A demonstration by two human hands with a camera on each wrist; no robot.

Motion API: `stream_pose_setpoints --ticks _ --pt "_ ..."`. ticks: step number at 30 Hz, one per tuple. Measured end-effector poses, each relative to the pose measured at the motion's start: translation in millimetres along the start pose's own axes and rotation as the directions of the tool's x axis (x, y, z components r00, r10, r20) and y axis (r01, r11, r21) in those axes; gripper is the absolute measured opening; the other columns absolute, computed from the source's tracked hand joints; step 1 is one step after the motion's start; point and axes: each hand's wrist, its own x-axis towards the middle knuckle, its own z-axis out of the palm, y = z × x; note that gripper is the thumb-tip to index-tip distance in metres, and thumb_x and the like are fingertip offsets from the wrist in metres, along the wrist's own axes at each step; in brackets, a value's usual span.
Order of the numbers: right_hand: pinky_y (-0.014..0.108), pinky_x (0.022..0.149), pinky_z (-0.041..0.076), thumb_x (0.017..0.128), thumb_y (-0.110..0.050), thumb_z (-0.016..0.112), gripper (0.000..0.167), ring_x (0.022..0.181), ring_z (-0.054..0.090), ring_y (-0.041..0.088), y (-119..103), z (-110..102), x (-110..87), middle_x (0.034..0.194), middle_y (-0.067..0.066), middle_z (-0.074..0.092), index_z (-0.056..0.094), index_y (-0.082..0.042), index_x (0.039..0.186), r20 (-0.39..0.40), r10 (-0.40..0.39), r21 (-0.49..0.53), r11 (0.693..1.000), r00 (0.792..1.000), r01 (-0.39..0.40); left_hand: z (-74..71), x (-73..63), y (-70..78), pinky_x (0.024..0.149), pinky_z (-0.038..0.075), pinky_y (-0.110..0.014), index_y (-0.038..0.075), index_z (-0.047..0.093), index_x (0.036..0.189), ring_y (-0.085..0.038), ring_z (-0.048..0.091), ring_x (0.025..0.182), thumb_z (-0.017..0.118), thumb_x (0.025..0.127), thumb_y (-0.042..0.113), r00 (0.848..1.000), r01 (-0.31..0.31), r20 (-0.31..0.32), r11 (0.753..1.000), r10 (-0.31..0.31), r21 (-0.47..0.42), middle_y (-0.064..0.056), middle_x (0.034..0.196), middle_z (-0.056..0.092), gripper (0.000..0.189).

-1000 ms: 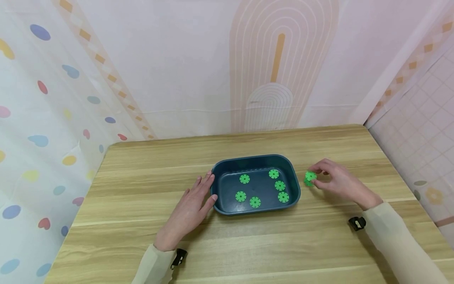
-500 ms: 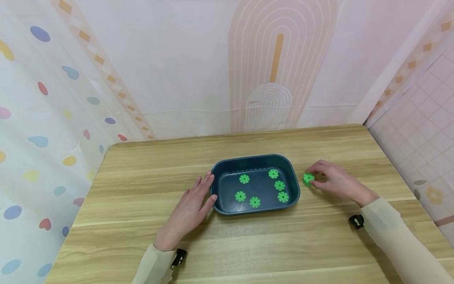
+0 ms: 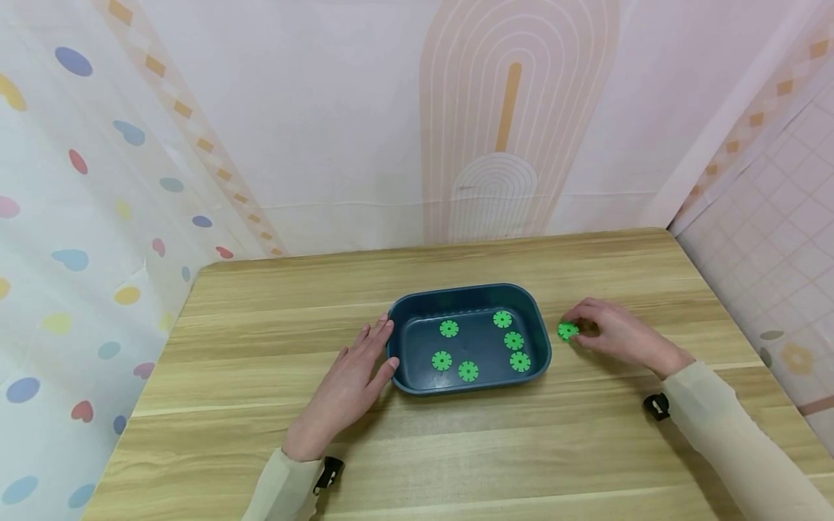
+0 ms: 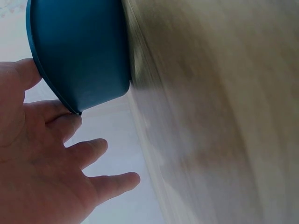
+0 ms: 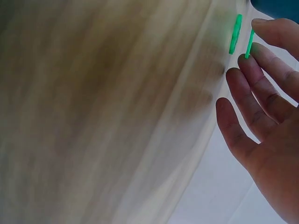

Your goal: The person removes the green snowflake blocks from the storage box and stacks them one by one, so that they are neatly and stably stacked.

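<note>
An arch-printed curtain hung behind the far edge of the wood-grain tabletop; spotted fabric flanked its left edge, grid-patterned fabric its right.

this is looking like a curtained-off tabletop corner; whether it is belonging to a home or a studio, one cannot tell. a light-brown, wood-grain table is filling the floor of the nook. white fabric with pastel spots is hanging at left, pale fabric with beige arches behind, and a pale pink, gridded covering is closing the right.
</note>
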Motion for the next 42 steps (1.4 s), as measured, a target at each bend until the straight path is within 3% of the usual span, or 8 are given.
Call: stream_pose_setpoints --ticks 11,42 --pt "0.053 0.093 0.055 0.093 -0.007 0.076 0.025 0.104 0.065 0.027 0.4 0.7 1.6 0.116 0.007 0.070 0.074 -0.004 0.117 0.013 -0.005 -0.014 1.000 1.000 0.005 1.4 0.8 -1.0 0.113 0.028 -0.073 0.010 0.030 0.164 -0.038 0.024 0.155 0.051 0.110 0.037 1.000 0.005 0.001 1.000 -0.005 0.007 -0.004 0.170 0.022 0.064" --pt "0.052 0.094 0.055 0.092 -0.007 0.077 0.024 0.104 0.065 0.025 2.3 2.4 3.9 0.114 0.006 0.070 0.074 -0.005 0.115 0.026 -0.009 -0.038 0.999 1.000 0.009 2.2 1.9 -2.4 0.113 0.029 -0.073 0.010 0.029 0.164 -0.038 0.025 0.154 0.051 0.110 0.037 1.000 -0.001 -0.001 1.000 0.001 0.004 -0.003 0.171 0.021 0.064"
